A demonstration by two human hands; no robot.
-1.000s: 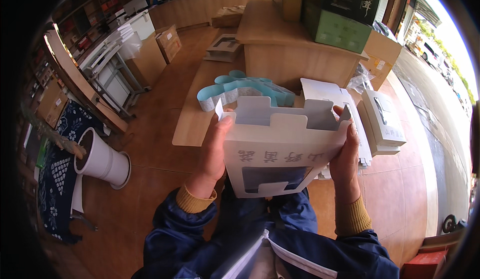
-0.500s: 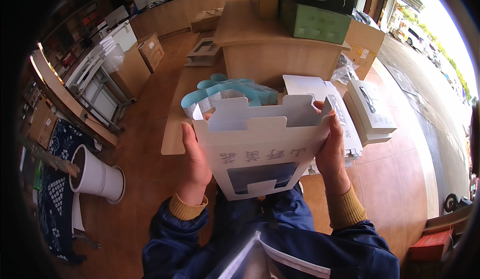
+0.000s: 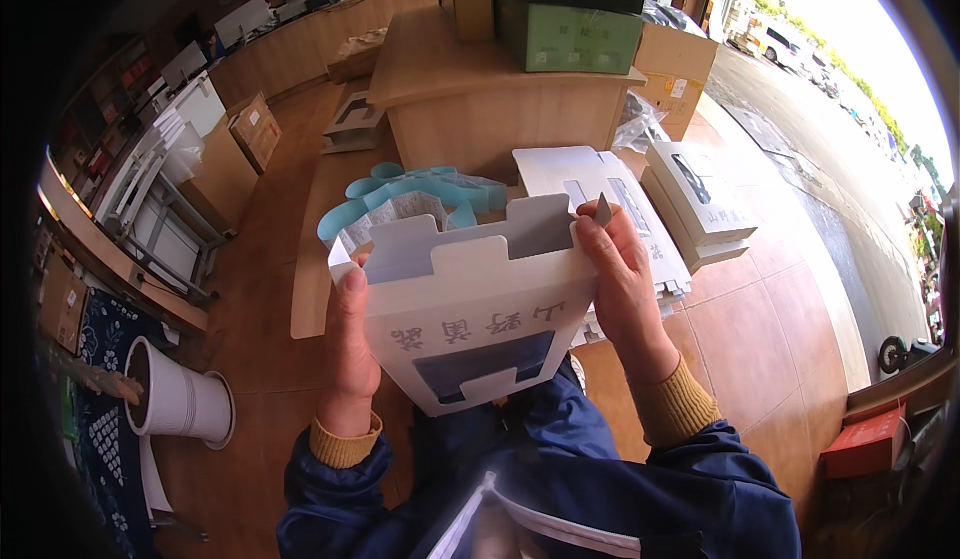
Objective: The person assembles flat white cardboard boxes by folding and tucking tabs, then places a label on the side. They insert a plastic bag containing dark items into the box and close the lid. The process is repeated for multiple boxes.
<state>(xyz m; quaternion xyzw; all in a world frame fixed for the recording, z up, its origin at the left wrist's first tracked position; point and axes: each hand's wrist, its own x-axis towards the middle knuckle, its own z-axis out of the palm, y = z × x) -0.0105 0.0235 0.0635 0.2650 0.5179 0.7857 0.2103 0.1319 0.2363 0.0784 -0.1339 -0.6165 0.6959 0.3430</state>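
Above my lap I hold a white cardboard box (image 3: 400,317) with its notched flaps standing up at the top and a dark window low on its front. My left hand (image 3: 352,359) grips its left side, the thumb on the front corner and the fingers mostly hidden behind. At the upper right corner, my right hand (image 3: 622,284) pinches a small side flap between thumb and fingers. Just beyond the box lies a loose pale-blue strip (image 3: 385,197) in curling loops. To its right are stacked flat white box blanks (image 3: 625,194).
A finished white box (image 3: 700,194) lies on another at the right. Ahead stands a wooden counter (image 3: 500,119) bearing a green carton (image 3: 580,39). A white plant pot (image 3: 185,394) is at the left, a red box (image 3: 862,447) at the lower right.
The box and both hands have shifted left in view, along with the surroundings. My right hand has moved from the box's right side to its corner flap; the box is now tilted.
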